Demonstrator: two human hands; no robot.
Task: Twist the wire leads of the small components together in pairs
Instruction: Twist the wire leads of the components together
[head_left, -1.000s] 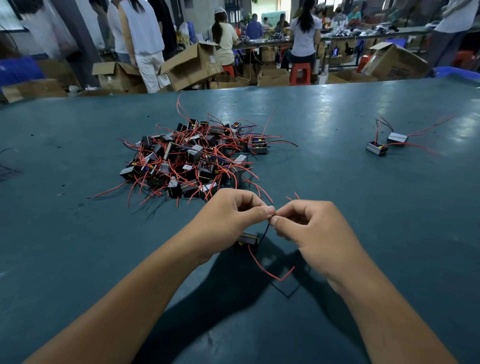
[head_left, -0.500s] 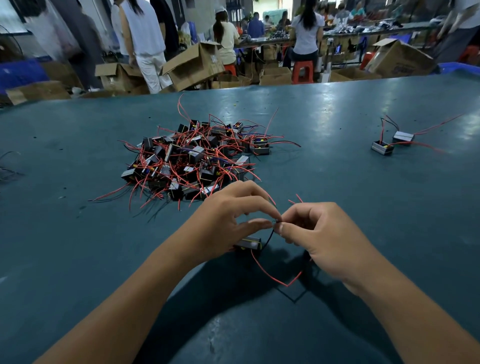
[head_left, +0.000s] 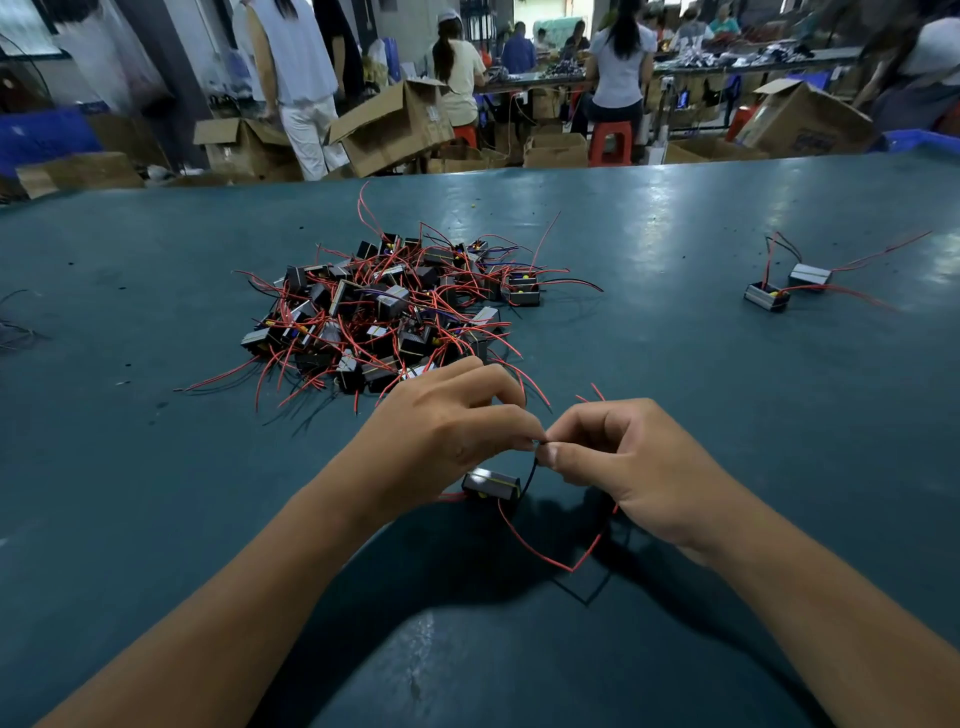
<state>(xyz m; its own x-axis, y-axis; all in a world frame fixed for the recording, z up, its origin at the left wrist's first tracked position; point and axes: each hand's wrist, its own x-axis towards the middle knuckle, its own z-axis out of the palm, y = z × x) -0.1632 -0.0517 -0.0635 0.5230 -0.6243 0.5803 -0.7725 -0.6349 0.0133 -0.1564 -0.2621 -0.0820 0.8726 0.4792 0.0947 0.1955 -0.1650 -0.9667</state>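
Mid-twist: left hand (head_left: 447, 431) and right hand (head_left: 623, 457) pinch wire leads (head_left: 540, 445) fingertip to fingertip above one small component (head_left: 491, 484) on the table (head_left: 156, 467). Next, probably more turns, then setting aside. The joint itself is hidden. Beyond, the untwisted pile (head_left: 395, 312); far right, a finished pair (head_left: 787, 286).

Single view only, head-mounted, wide-angle. Looks forward and steeply down from above the near edge of the teal table (head_left: 675, 218). Close to the left hand (head_left: 447, 431) and right hand (head_left: 639, 467), both low of centre, forearms entering from the bottom corners. Pile of components (head_left: 384, 312) at mid-distance, just beyond the hands. Far table edge across the upper third; workshop floor with cardboard boxes (head_left: 395, 124) beyond, distant and bowed by lens distortion. No second view for overlap.
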